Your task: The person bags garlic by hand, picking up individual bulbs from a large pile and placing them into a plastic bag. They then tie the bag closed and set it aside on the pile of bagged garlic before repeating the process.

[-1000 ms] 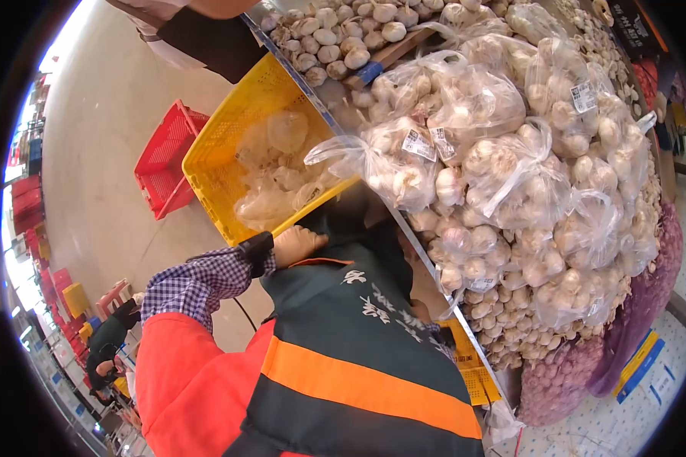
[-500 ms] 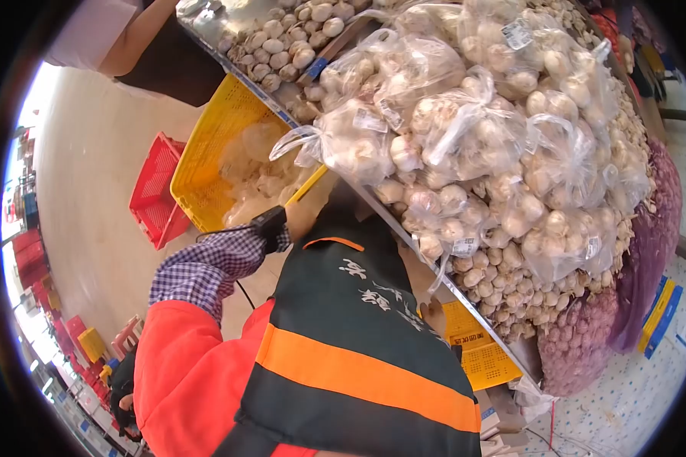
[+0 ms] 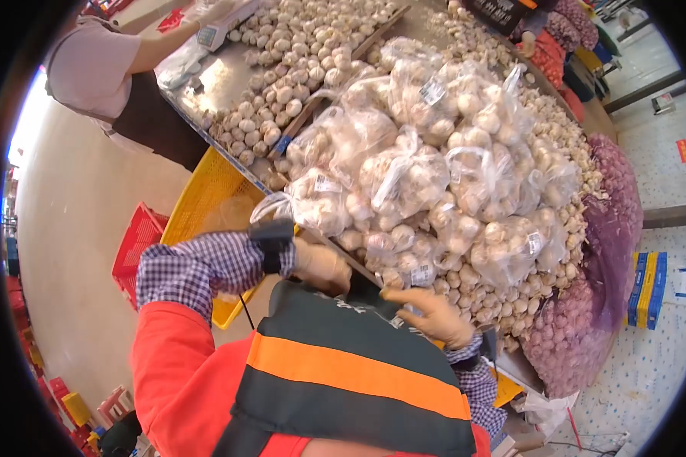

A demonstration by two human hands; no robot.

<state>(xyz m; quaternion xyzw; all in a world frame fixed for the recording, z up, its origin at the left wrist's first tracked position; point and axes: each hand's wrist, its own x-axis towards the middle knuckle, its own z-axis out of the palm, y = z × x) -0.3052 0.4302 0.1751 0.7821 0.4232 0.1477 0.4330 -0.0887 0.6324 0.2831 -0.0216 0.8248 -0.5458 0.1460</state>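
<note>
My left hand (image 3: 324, 266), in a pale glove, is beside the upper edge of the dark apron (image 3: 362, 346); its fingertips are hidden. Across the apron top, my right hand (image 3: 434, 316), also gloved, has its fingers stretched toward the dark cloth, with a gap between finger and thumb. Nothing shows in it. Just beyond both hands, clear plastic bags of garlic (image 3: 404, 175) are heaped on the metal table (image 3: 219, 76), with loose garlic bulbs (image 3: 511, 308) around them.
At the left are a yellow crate (image 3: 198, 190) and a red basket (image 3: 141, 236). A person in a dark apron (image 3: 156, 114) works at the upper left near a scale (image 3: 207, 36). Purple net sacks of garlic (image 3: 575, 327) hang at the right. Another person's hand (image 3: 527, 46) shows at top right.
My right hand has come into view at the apron's top. My left hand has moved right from the yellow crate's edge toward the apron. The view has shifted, showing more of the table's far side.
</note>
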